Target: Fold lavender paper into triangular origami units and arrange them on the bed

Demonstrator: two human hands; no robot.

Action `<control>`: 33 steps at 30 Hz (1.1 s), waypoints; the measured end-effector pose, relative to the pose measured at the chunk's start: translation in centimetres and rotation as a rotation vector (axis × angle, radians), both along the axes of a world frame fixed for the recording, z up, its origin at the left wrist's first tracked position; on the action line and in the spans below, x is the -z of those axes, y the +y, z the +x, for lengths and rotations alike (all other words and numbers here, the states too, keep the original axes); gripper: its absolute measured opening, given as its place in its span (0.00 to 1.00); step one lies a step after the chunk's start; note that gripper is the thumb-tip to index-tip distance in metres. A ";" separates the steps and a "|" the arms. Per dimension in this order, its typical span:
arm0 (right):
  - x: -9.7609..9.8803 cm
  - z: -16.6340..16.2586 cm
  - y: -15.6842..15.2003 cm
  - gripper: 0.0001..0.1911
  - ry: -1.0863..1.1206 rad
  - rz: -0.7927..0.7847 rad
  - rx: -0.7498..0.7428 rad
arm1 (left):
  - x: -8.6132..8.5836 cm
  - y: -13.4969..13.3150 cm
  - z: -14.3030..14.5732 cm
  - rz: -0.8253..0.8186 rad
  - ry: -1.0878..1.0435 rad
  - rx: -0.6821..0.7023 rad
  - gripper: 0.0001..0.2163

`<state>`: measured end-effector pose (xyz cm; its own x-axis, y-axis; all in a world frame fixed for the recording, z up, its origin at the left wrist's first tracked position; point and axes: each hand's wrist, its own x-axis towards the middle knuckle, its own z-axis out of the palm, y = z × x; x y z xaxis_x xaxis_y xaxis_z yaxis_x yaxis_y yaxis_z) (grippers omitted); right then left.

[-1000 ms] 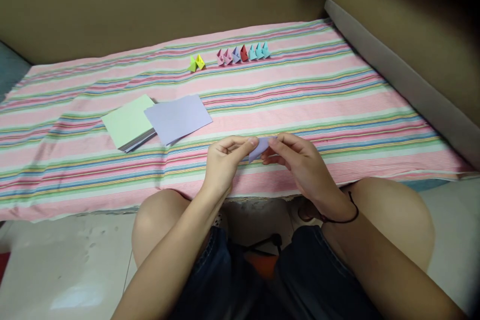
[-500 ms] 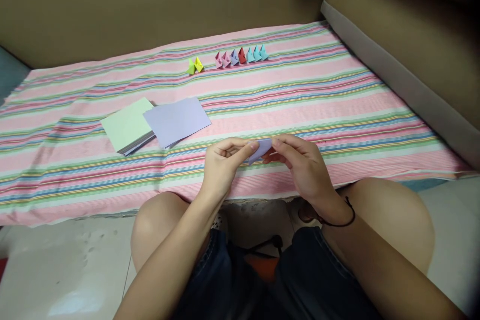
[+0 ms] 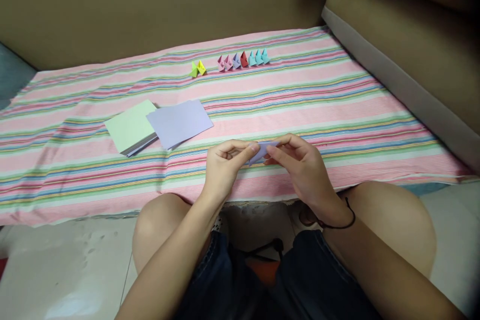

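Note:
Between my hands is a small folded piece of purple paper [image 3: 258,153], held just above the front part of the striped cloth. My left hand [image 3: 225,165] pinches its left end between thumb and fingers. On the other side, my right hand [image 3: 303,166] grips the right part, thumb lying on top of the paper and fingers behind it. The fingertips cover much of the folds. Past my left hand lie flat purple sheets [image 3: 180,122], overlapping a stack of pale green paper [image 3: 132,127].
Farther back on the striped cloth [image 3: 315,107] stands a row of several small folded paper pieces, among them a red one [image 3: 244,59] and a yellow one [image 3: 201,67]. A brown cushion [image 3: 405,55] borders the right side. My knees are at the front edge.
My right thumb has slid left and inward along the purple paper, so more of its right end shows behind the thumb. The left hand keeps its pinch. The view has shifted slightly.

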<state>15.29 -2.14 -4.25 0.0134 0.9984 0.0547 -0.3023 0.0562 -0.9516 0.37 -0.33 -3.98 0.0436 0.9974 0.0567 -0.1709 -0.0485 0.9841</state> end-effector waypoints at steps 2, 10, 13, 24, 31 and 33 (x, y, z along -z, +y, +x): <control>-0.1 -0.1 -0.1 0.04 0.022 -0.017 0.024 | -0.1 0.0 0.0 0.027 0.030 -0.014 0.02; -0.2 0.2 -0.1 0.05 0.041 0.012 0.035 | -0.3 -0.2 -0.1 0.039 0.053 -0.011 0.03; -0.1 0.3 -0.1 0.07 0.000 0.044 0.061 | -0.4 -0.2 0.1 0.009 0.039 0.006 0.03; 0.3 -0.5 0.0 0.07 -0.041 -0.114 -0.105 | 0.2 0.1 0.1 -0.061 0.025 -0.066 0.05; 0.2 -0.7 0.0 0.07 0.058 -0.182 -0.111 | 0.1 0.1 0.1 -0.043 0.035 -0.063 0.05; 0.1 -0.7 0.0 0.08 0.053 -0.200 -0.122 | 0.1 0.1 0.1 -0.041 0.040 -0.064 0.05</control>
<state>14.61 -2.15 -4.32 -0.1103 0.9838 -0.1416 -0.3450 -0.1715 -0.9228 0.49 -0.25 -4.13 -0.0185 0.9997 0.0150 -0.1296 -0.0173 0.9914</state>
